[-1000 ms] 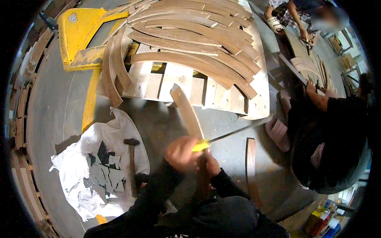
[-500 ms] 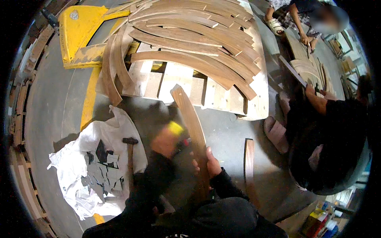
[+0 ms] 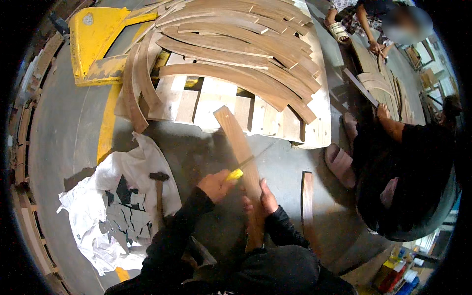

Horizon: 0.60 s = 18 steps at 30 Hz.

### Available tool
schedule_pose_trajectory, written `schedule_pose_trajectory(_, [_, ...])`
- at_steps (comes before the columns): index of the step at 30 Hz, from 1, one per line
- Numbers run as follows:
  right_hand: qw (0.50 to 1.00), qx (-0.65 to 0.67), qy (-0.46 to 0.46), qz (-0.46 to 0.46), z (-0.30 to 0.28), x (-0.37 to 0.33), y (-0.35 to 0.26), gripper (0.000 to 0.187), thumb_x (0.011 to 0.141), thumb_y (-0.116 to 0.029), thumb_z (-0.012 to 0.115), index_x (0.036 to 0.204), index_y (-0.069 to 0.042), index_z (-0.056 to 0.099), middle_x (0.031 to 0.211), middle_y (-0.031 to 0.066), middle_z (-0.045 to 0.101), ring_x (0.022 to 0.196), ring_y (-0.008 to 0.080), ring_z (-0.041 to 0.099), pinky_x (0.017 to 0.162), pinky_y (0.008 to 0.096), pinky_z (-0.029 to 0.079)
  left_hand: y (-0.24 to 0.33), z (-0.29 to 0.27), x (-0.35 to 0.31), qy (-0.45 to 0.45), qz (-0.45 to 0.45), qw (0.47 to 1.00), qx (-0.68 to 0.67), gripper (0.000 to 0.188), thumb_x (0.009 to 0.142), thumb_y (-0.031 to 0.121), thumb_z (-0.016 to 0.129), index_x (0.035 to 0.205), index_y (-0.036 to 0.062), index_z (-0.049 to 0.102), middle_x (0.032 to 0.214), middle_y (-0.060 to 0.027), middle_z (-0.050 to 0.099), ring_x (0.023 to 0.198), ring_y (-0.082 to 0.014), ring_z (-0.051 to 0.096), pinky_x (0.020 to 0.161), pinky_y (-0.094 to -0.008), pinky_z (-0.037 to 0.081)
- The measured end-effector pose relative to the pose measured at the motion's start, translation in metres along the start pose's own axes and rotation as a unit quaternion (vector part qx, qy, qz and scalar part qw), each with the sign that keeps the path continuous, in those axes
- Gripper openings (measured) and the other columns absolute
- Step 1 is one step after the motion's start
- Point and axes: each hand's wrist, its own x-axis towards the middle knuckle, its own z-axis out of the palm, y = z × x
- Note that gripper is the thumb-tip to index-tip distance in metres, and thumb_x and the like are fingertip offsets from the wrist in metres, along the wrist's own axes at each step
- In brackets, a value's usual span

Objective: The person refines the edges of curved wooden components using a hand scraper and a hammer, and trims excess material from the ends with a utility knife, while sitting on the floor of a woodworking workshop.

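A curved brown wooden strip (image 3: 239,140) stands out from my lap towards the pallet, its lower end near my dark clothing. My right hand (image 3: 268,197) is closed round it, thumb along the right edge and fingertips showing at the left edge. In my left hand (image 3: 215,186), closed, is a tool with a yellow handle (image 3: 234,174). Its long thin shaft crosses the strip's face slantwise to the upper right; blur hides its exact kind.
Many curved wooden strips (image 3: 221,42) lie heaped on a pallet (image 3: 216,105), beside a yellow pallet jack (image 3: 98,44). A hammer (image 3: 159,187) rests by a white sack (image 3: 93,182) with dark fragments. Another strip (image 3: 307,201) is on the floor. Two people work at the right.
My left hand has moved slightly right and down, bringing the yellow-handled tool across the strip. The strip's broad face has turned more towards view. My right hand keeps its grip.
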Motion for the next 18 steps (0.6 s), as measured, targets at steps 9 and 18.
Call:
schedule_pose_trajectory(9, [0.999,-0.033,0.008,0.002,0.012,0.003,0.001,0.073,0.082,-0.071,0.024,0.109,-0.008,0.048,0.069,0.0051,0.05,0.053,0.0155,0.043,0.05,0.0294,0.039,0.023,-0.032,0.005,-0.179,-0.179,0.967,0.02,0.033,0.087,0.036,0.048,0.099,0.0061,0.048,0.086,-0.0232,0.06,0.081,-0.0422,0.058,0.07,-0.0485,0.046])
schedule_pose_trajectory(18, [0.998,-0.039,-0.036,-0.02,-0.005,0.003,0.007,0.066,0.085,-0.065,0.025,0.122,-0.013,0.044,0.092,0.0049,0.054,0.063,0.0157,0.048,0.053,0.0278,0.041,-0.03,-0.116,0.032,-0.006,-0.226,0.921,0.317,0.029,0.086,0.029,0.049,0.102,0.0045,0.053,0.085,-0.0154,0.059,0.072,-0.0308,0.06,0.061,-0.0425,0.048])
